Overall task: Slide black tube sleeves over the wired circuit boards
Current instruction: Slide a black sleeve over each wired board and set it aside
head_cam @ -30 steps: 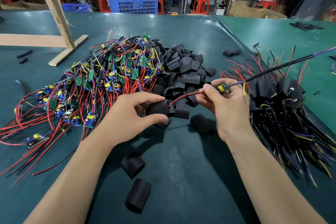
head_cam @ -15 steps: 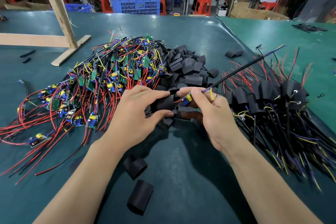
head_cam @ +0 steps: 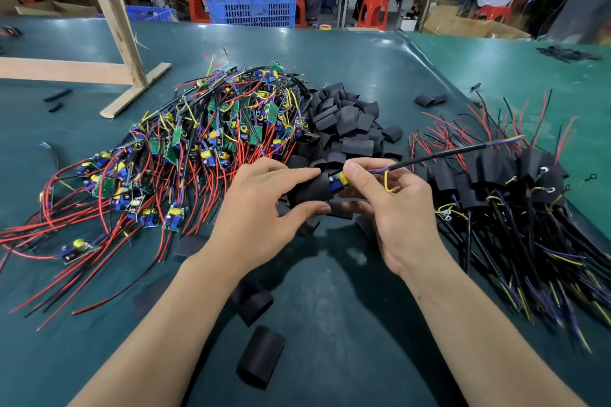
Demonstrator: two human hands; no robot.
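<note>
The left hand (head_cam: 261, 211) grips a black tube sleeve (head_cam: 309, 191), thumb underneath and fingers curled over its top. Touching it from the other side, the right hand (head_cam: 393, 211) pinches a wired circuit board (head_cam: 338, 181) between thumb and forefinger at the sleeve's open mouth; the board's blue and yellow parts show just outside the opening, while the rest is hidden within. A black cable (head_cam: 436, 155) with purple and yellow leads runs up and away from the right hand's fingertips.

Beyond the left hand's knuckles lies the pile of bare boards (head_cam: 211, 135) with red wires, spreading away to that hand's outer side. Just past both hands' fingertips sits the heap of loose sleeves (head_cam: 347, 122). On the right hand's outer side lies the pile of sleeved boards (head_cam: 515, 182). Near the left forearm, two loose sleeves (head_cam: 261, 355) rest on the green table (head_cam: 330, 324).
</note>
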